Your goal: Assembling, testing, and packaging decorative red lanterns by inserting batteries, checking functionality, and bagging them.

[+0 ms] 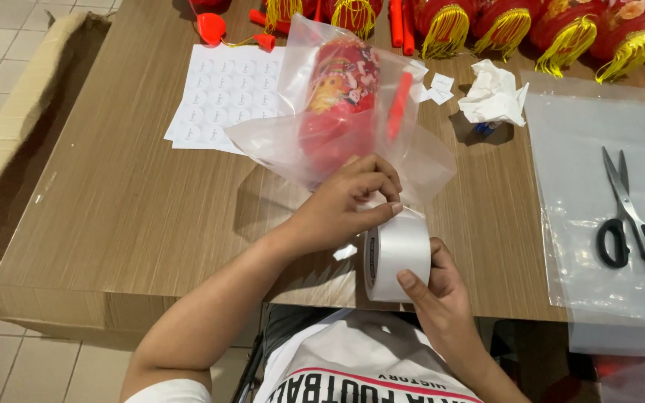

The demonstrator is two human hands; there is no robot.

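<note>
So the left hand [352,198] pinches the folded mouth of the clear plastic bag holding a red paper lantern [341,101], centre frame, while the right hand [434,287] grips a white roll of wide tape [397,257] at the wooden table's [113,209] near edge. The tape could wrinkle or snag the thin film. Open room lies left; black-handled scissors [632,220] sit right.

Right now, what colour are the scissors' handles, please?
Black, on the scissors, seen in the head view.
</note>
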